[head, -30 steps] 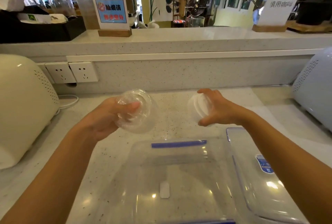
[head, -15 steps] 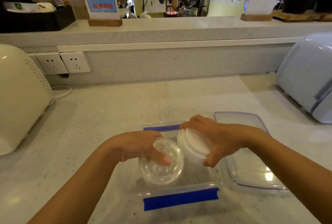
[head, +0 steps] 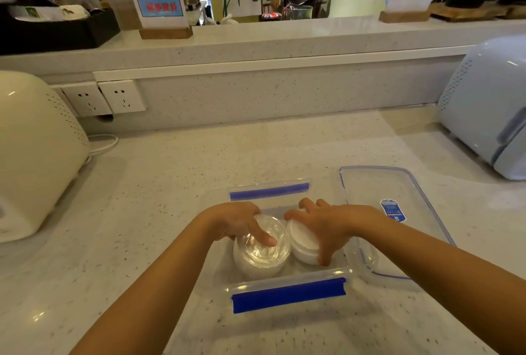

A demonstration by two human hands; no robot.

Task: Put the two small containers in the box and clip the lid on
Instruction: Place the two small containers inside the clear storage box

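Head view is showing me setting both small containers down inside the clear rectangular plastic box with blue clip flaps (head: 287, 293) on the speckled pale bench (head: 159, 183). My left hand (head: 236, 222) is gripping the clear domed-lid round tub (head: 260, 255), fingers curled over its top. My right hand (head: 324, 226) is clamped across the white-lidded round tub (head: 303, 243), just to the right of the other, the two nearly touching. Both seem to be sitting low in the box, though I cannot tell whether they are resting on its floor. To do this well, I am thinking I should press each tub flat, keep them side by side, and let go only when neither is rocking. Just beyond my right hand, the clear flat lid with a blue sticker (head: 390, 198) is lying on the bench, waiting to be clipped on.
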